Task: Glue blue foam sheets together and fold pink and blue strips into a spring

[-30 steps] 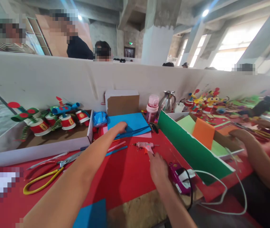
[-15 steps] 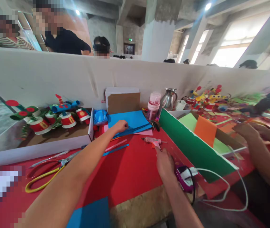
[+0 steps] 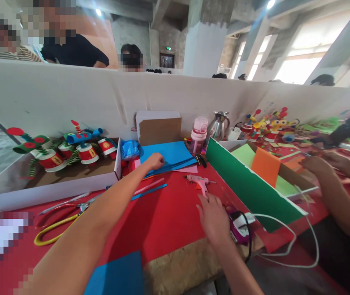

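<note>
My left hand is closed over the front part of a stack of blue paper. Thin dark blue strips lie by its fingers; what it pinches is hidden. Just below the handle of a pink hot glue gun, my right hand is open with fingers apart over the red table. The glue gun lies on its side, nozzle to the left. A pink strip and a blue strip rest between the hands. Large scissors with red and yellow handles lie partly behind my left forearm.
A white box of paper-cup figures stands left. A green-sided box with coloured paper is at right, beside a purple device with cables. A pink bottle and steel jug stand behind. Another person's hands work farther right.
My right hand has come off the glue gun's handle and drawn back slightly, its fingers spreading. The glue gun stays on the table. My left hand has barely moved.
</note>
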`<move>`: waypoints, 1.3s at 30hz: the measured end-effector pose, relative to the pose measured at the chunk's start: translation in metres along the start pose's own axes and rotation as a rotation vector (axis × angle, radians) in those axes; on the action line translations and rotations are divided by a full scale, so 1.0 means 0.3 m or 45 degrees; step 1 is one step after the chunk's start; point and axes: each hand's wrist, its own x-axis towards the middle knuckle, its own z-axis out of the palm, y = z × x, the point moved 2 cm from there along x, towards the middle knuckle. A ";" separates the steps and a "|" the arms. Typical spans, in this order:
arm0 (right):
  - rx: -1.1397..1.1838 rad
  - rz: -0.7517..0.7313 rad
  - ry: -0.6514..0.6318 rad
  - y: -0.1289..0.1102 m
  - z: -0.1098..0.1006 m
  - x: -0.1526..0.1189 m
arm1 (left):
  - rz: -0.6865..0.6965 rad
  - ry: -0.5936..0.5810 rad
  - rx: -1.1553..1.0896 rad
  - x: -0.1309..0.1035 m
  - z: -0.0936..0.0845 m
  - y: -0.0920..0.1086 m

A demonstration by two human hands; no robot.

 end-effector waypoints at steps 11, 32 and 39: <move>0.454 -0.284 0.084 0.023 0.005 -0.203 | 0.028 -0.100 0.190 -0.065 -0.010 -0.041; 0.481 0.323 0.520 0.245 -0.085 -0.461 | -0.029 -0.018 0.246 -0.298 -0.060 0.202; 0.568 -0.011 0.567 0.195 -0.096 -0.477 | -0.141 0.156 0.149 -0.217 -0.090 0.098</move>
